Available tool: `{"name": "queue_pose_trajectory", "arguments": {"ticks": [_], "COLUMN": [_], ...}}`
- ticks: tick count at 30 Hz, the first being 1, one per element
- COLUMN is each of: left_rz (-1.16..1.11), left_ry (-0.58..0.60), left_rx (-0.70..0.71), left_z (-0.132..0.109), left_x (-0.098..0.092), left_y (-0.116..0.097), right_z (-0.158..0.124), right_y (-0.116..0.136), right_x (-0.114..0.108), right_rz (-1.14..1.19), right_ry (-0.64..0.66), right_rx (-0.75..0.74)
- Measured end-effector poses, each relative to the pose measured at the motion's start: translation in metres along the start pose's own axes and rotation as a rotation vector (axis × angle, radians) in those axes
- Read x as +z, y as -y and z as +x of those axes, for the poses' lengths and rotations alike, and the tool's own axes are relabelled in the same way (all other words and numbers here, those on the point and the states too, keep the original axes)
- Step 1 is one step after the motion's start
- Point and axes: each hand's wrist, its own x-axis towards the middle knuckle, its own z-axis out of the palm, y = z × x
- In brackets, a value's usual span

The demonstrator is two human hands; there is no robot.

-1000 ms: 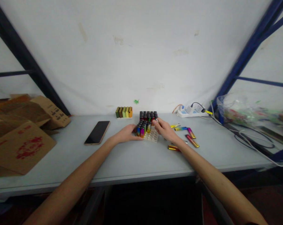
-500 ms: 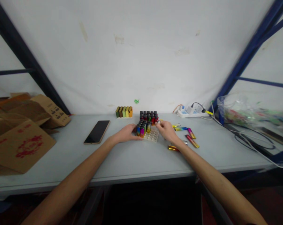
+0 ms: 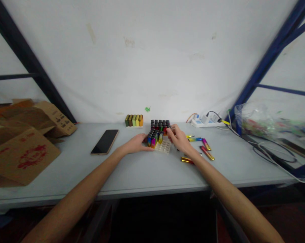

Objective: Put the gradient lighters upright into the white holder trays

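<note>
A pale holder tray [image 3: 164, 147] with round sockets stands on the table, its left and back part filled with upright shiny multicoloured lighters [image 3: 153, 141]. My left hand [image 3: 135, 144] grips the tray's left side, thumb along the front edge and fingers behind. My right hand [image 3: 179, 139] is closed in a pinch at the tray's back right corner. A small dark, metallic top pokes out between its fingertips, apparently a lighter, mostly hidden by the fingers. Several loose lighters [image 3: 207, 152] lie right of the tray, some partly under my right wrist.
Behind the tray stands a block of black-topped lighters [image 3: 160, 124]. A set of yellow, green and brown lighters [image 3: 133, 120] is further left by the wall. A phone [image 3: 105, 142], cardboard boxes [image 3: 28, 155], a power strip [image 3: 205, 122] with cables and a plastic bag [image 3: 253, 116] surround the work.
My right hand has shifted slightly up and away, raising the small top between its fingertips. My left hand and the tray stay in place.
</note>
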Motion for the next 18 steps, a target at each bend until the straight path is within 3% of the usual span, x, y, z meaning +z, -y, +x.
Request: {"name": "queue_pose_trajectory", "arguments": {"ticks": [5,9,18], "left_rz": [0.012,0.015,-0.026], "left_ry": [0.020,0.022,0.001], "left_rx": [-0.001,-0.005,-0.012], "left_z": [0.000,0.000,-0.001], "left_x": [-0.001,-0.002,-0.002], "left_y": [0.000,-0.001,-0.003], "right_z": [0.002,-0.001,-0.002], "right_y": [0.002,0.008,0.000], "right_x": [-0.003,-0.003,0.007], "right_rz": [-0.159,-0.170,-0.251], "right_ry": [-0.020,0.080,0.164], "right_rx": [-0.170,-0.127,-0.165]}}
